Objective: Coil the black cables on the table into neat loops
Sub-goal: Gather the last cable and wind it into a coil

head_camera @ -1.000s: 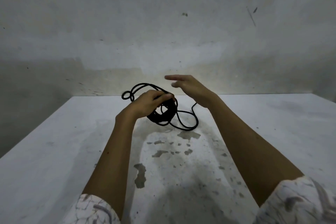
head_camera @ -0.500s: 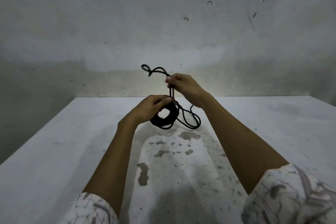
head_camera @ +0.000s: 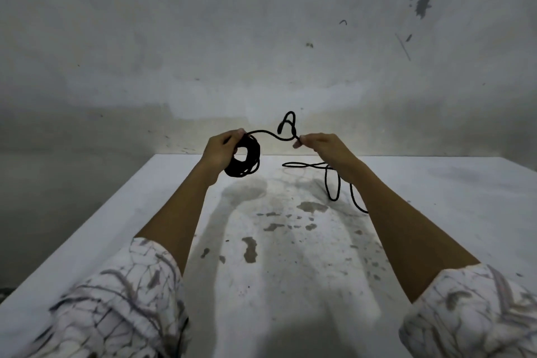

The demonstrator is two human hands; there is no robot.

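While left hand (head_camera: 223, 151) grips coil (head_camera: 247, 160), right hand (head_camera: 322, 147) pinches strand (head_camera: 270, 134)

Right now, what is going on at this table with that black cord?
A person is winding a black cable into a coil. The left hand grips the coiled bundle above the white table. The right hand pinches the cable a little further along, with a small kink looping up between the hands. The loose tail trails under the right forearm onto the table, not yet wound.

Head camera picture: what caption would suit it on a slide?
Left hand holds a coiled black cable while right hand pinches its loose end above a white table.
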